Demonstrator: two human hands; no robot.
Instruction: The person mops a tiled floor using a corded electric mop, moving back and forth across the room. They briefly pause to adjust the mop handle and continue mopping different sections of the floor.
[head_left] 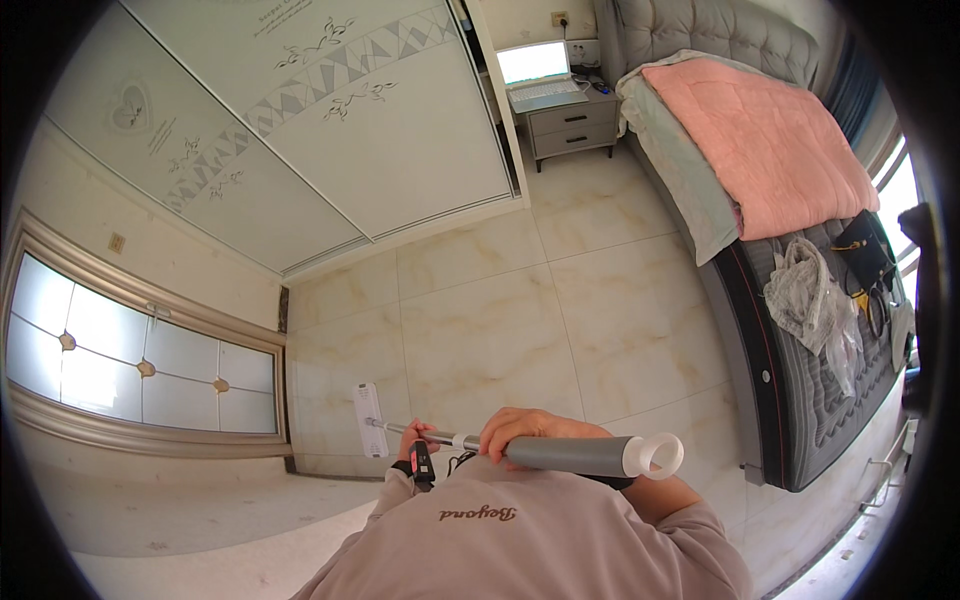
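A flat mop slants across the front of my body, its thick grey grip (570,455) ending in a white ring at the right. Its white rectangular mop head (372,438) is at the lower left, over the tiled floor. My left hand (414,434) is closed around the thin metal pole, not far from the head. Farther up, my right hand (522,424) wraps over the mop where the pole meets the grey grip. A black device (422,466) is strapped at my left wrist.
A bed with a pink quilt (760,140) stands at the right, a crumpled plastic bag (808,295) on its bare grey mattress (800,420). At the back, a laptop (540,80) sits on a grey nightstand (574,130). White sliding wardrobe doors (390,150) and a glass-panelled door (180,370) line the left.
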